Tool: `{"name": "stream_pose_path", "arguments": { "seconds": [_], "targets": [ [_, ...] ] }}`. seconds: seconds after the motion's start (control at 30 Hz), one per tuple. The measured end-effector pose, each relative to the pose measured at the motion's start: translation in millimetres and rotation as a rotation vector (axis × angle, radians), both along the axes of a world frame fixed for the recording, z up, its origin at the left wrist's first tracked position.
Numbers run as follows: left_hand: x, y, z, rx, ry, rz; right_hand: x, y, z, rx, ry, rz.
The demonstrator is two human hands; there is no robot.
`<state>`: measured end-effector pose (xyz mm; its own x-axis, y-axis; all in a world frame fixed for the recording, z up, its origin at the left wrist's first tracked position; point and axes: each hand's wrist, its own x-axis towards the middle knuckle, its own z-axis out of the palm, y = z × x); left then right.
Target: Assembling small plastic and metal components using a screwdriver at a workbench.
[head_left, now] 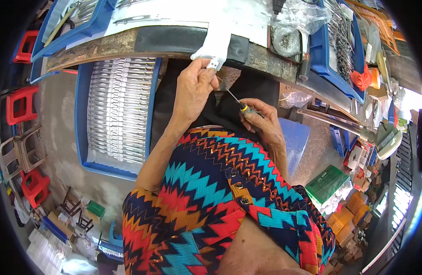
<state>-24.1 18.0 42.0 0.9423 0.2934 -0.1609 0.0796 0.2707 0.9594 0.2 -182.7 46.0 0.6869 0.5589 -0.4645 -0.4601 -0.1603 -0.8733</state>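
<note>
My left hand [195, 87] is closed at the front edge of the workbench. Its fingers pinch a small silver metal plate with holes [213, 63], just below a bright white cloth or sheet [215, 39] that hangs over the edge. How far the plate runs on under the white material cannot be seen. Lower and to the right, my right hand [266, 123] is wrapped round a screwdriver [245, 109] with a dark and yellow handle. The thin shaft slants up and left toward the plate, its tip apart from it.
A blue tray [81, 119] of stacked long metal strips stands left of my lap. On the workbench [114, 43] lies a similar strip [140, 19]. Blue bins flank it left [78, 33] and right [318, 55]. Red stools [22, 105] and a green box [327, 183] stand farther out.
</note>
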Motion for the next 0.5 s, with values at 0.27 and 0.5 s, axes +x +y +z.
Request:
{"name": "stream_pose_path", "arguments": {
  "seconds": [0.27, 0.5],
  "targets": [
    [8.8, -1.8, -9.6, 0.142, 0.06, 0.016, 9.2, 19.5, 20.6, 0.059, -0.176, -0.029],
    [12.1, -3.1, -9.9, 0.224, 0.072, 0.036, 15.8, 36.1, 28.7, -0.11, -0.311, -0.031]
  ]
}}
